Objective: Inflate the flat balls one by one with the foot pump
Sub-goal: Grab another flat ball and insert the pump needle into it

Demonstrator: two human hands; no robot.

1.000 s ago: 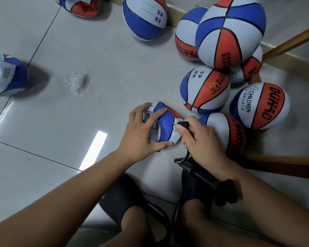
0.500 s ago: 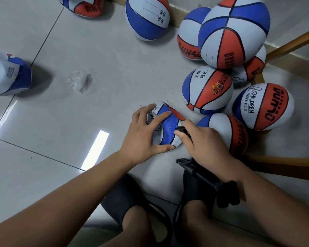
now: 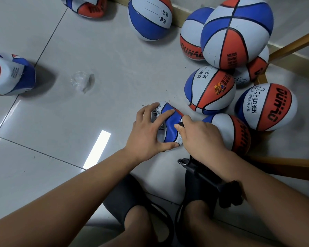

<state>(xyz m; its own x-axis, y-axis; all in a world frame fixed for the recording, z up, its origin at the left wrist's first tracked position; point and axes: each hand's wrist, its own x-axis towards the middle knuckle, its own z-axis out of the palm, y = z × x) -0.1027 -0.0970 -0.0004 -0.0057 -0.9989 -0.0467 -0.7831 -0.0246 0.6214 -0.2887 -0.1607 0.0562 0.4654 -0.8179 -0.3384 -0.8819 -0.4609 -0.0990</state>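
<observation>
One flat ball (image 3: 170,126) being coupled to the foot pump (image 3: 202,176)
Left hand (image 3: 148,132) grips the ball, at 8 o'clock of the inflated balls (image 3: 210,90); right hand (image 3: 202,138) pinches the black nozzle (image 3: 180,124) against it. Limp skin may buckle, letting the nozzle slip or bend.

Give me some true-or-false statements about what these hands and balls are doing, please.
1. The left hand grips a flat ball on the floor. True.
2. The right hand pinches a black nozzle against that ball. True.
3. Every ball in view is fully round. False: the ball at the far left is crumpled, and so is the gripped one.
4. The foot pump lies left of the left arm. False: it sits under the right forearm.
5. A crumpled clear wrapper lies on the tiles. True.
</observation>
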